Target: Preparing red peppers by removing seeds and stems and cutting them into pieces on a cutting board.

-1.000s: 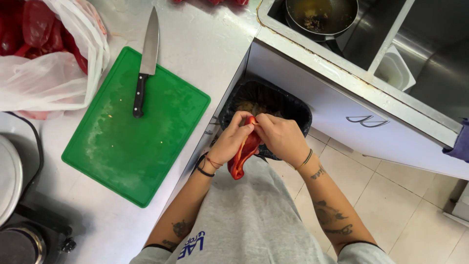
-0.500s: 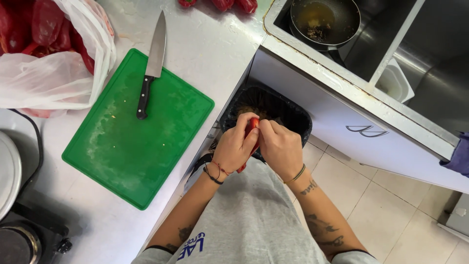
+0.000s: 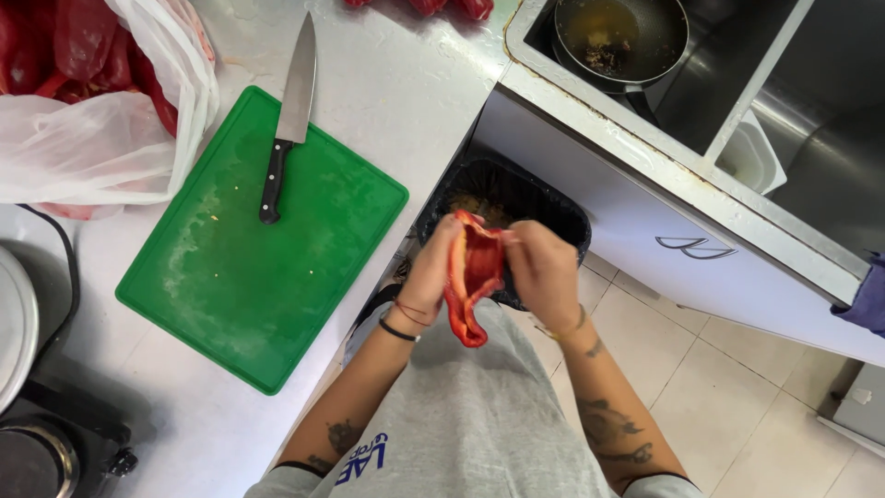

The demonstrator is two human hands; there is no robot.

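- The left hand [image 3: 431, 277] and right hand [image 3: 544, 272] are gripping a split red pepper [image 3: 470, 281] between them, fingers closed on its edges, above the black bin [image 3: 553, 217].
- The pepper is looking light, limp and slick; its firmer upper rim seems the best hold.
- To the left, a knife [image 3: 288, 120] is lying on the green cutting board [image 3: 258, 244] on the white counter [image 3: 406, 83].
- Farther off, a pan [image 3: 619, 37] is sitting in the sink [image 3: 701, 120].

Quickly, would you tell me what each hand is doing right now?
Left hand: closed on the red pepper.
Right hand: closed on the same pepper, above the black bin.
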